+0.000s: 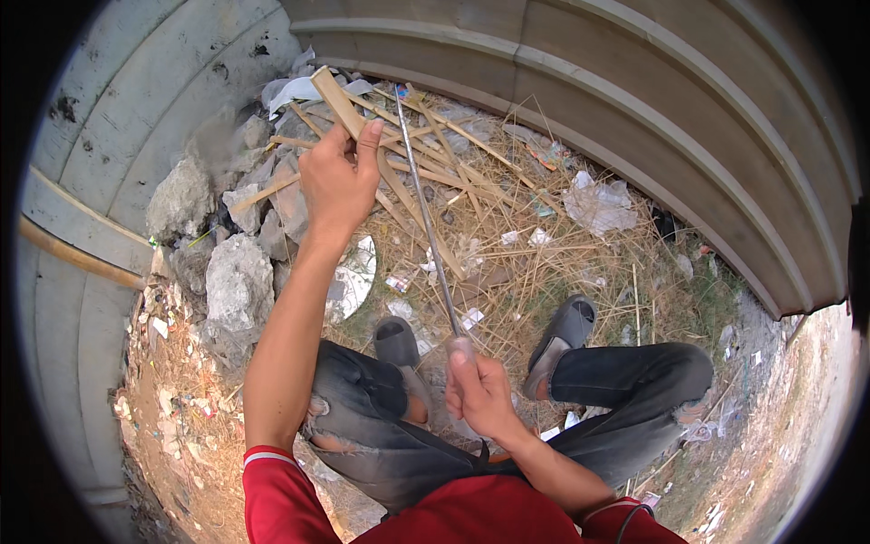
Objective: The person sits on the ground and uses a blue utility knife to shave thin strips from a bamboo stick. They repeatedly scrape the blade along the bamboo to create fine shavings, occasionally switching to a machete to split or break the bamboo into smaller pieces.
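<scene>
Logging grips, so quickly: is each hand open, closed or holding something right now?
Left hand: closed, holding a flat wooden strip.
Right hand: closed, holding a long, thin metal tool by its near end.

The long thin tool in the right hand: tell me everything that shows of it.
The long thin tool has a straight, narrow, grey shaft that looks like metal; whether it is a rod or a blade seen edge-on, I cannot tell. The right hand grips its near end, hiding most of any handle. It slants away, slightly leftward, across the view of dry straw and wooden strips. Whether it touches them is unclear.
</scene>
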Demonstrator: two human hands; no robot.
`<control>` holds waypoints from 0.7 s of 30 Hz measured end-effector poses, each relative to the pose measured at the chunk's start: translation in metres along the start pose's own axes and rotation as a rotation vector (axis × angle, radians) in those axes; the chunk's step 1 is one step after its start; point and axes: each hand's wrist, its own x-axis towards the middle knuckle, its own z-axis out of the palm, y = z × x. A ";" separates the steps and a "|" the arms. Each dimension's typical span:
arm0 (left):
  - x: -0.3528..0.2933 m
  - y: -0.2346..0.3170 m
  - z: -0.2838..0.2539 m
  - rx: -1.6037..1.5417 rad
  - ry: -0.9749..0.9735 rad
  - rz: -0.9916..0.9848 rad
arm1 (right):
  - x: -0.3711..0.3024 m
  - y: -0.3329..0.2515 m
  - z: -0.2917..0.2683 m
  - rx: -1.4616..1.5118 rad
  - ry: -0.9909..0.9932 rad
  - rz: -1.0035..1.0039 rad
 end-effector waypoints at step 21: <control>-0.039 0.055 0.015 -0.126 -0.171 0.101 | -0.038 -0.020 -0.032 0.094 0.003 -0.011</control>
